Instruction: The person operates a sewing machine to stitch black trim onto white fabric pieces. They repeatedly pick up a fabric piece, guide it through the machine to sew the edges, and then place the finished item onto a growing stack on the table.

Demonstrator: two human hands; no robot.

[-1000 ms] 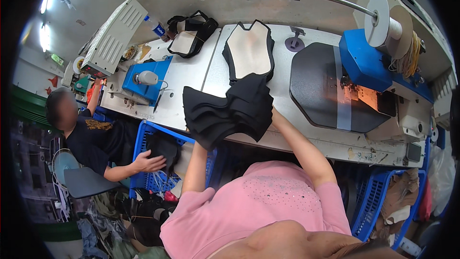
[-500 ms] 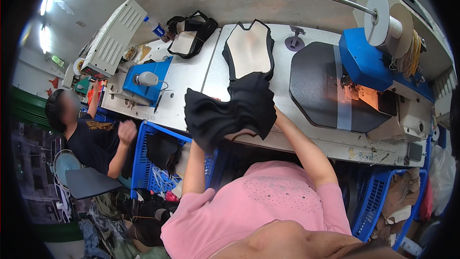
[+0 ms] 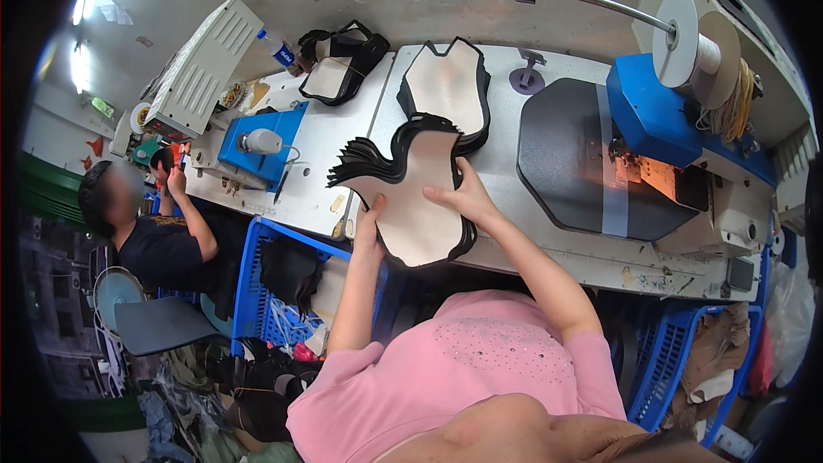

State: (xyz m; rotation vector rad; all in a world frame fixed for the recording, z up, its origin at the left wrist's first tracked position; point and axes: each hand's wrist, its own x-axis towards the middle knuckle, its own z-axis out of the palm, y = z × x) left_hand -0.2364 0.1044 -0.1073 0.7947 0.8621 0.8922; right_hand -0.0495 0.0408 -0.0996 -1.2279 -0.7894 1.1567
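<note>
A stack of shaped fabric pieces (image 3: pixel 418 221), black with a cream face on top, is held between my two hands over the table's front edge. My left hand (image 3: pixel 369 231) grips its left side, thumb on the cream face. On the right side my right hand (image 3: pixel 467 200) is closed round the edge, thumb also on top. Fanned black layers show along the stack's far left edge. Just beyond lies a second stack of cream-faced black pieces (image 3: pixel 444 81) on the white table (image 3: pixel 356 141), partly overlapped by the held one.
To the right stands a blue sewing machine (image 3: pixel 656 111) with a lit needle area and a black octagonal plate (image 3: pixel 557 154). A bundle of black pieces (image 3: pixel 330 73) lies at the back. Blue baskets (image 3: pixel 249 291) flank me below the table. At far left a co-worker (image 3: pixel 163 249) sits by another machine.
The held stack has turned from its drooping black side to its cream face, and both hands now show on it. The co-worker's hands have risen together, holding something dark.
</note>
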